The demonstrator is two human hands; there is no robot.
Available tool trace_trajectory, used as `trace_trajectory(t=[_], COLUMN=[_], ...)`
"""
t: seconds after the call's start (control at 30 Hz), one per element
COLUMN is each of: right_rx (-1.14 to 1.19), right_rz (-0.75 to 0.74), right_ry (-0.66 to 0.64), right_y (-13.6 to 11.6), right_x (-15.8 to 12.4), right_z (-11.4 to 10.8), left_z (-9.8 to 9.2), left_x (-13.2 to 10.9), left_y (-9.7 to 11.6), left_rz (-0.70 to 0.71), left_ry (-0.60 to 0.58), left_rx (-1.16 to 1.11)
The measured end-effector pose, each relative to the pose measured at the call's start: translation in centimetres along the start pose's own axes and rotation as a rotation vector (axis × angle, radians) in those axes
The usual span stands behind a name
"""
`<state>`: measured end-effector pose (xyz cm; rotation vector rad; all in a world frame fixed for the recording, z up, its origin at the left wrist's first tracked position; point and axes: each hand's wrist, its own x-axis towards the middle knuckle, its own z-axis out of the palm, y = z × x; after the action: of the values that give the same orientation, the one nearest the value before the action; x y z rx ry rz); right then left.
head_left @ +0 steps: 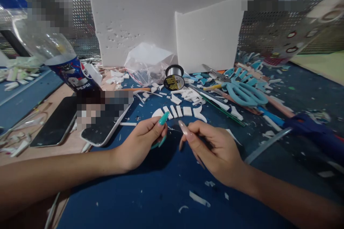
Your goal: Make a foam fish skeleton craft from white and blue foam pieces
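The 2 hands rest close together on the blue bench (150, 193). The left hand (139, 141) and right hand (212, 150) each pinch thumb to forefinger; anything held is too fine to tell. Just beyond them lies a row of white foam pieces (179, 111), with the line spool (174, 77) farther back.

White foam pieces (178, 111): small, cut, lying flat on blue mat (150, 186), side by side in short row, slightly apart. Rounded piece at left end, narrow slanted strips and squarish piece in middle, curved fin-like piece at right end. Just beyond pinched fingertips of left hand (139, 143) and right hand (212, 148), not touched.
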<state>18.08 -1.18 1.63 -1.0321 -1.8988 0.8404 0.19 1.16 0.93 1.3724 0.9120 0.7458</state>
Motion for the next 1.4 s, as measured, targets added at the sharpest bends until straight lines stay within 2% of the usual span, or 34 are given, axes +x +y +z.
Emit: trace_trajectory(t=[0.37,0.8,1.0,1.4], right_rx=[-0.131,-0.142,-0.173,-0.177], right_rz=[-0.002,-0.086,-0.032,-0.04], right_ry=[0.02,0.031,0.017,0.011], right_y=[-0.24,-0.19,-0.18,-0.01], right_x=[-0.11,0.03,-0.14,-0.02], right_z=[0.06,0.14,0.15,0.18], left_z=[-0.11,-0.11,0.0,0.08], left_x=[-0.03,0.05,0.01,0.16], left_y=[0.01,0.05,0.13,0.28], left_rz=[-0.034,-0.023,-0.039,-0.052], left_ry=[-0.07,-0.055,-0.069,-0.065], left_rx=[-0.042,-0.063,-0.073,-0.029])
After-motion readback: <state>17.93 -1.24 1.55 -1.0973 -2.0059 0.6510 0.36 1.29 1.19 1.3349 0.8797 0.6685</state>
